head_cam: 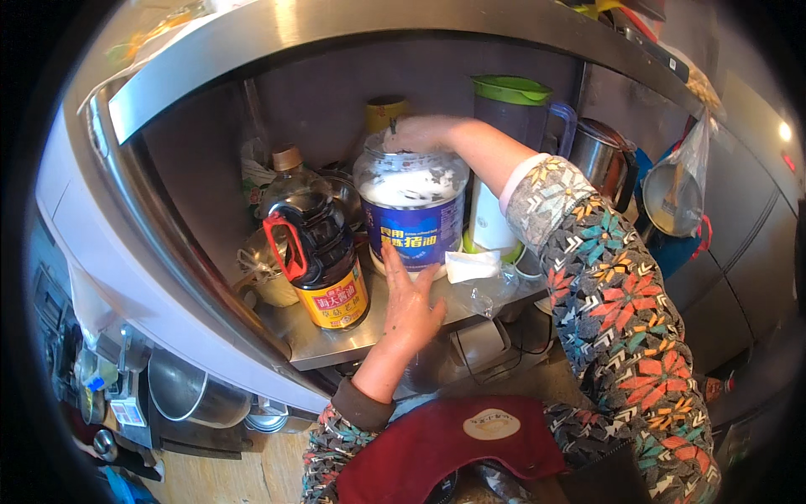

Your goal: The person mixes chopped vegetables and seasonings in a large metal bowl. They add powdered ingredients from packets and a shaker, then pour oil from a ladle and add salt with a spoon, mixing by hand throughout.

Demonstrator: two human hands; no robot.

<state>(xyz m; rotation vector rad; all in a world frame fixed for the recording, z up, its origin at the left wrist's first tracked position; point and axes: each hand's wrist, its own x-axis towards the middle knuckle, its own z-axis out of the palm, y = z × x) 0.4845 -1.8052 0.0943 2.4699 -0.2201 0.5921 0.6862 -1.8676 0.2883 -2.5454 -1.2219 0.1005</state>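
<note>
A clear plastic jar with a blue label bearing writing stands on the steel shelf, holding a white fat-like paste smeared up its wall. My right hand, blurred, reaches over its mouth with the fingers partly inside. A thin dark piece sticks up by these fingers; whether they grip it is unclear. With fingers spread, my left hand rests against the front of the label near the jar's base. Left of the jar is a large bottle of dark sauce with a red handle and a yellow label.
Right of the jar stands a pitcher with a green lid. White crumpled paper and clear plastic film lie near the steel shelf's edge. A steel kettle is further right. Overhead runs a steel ledge.
</note>
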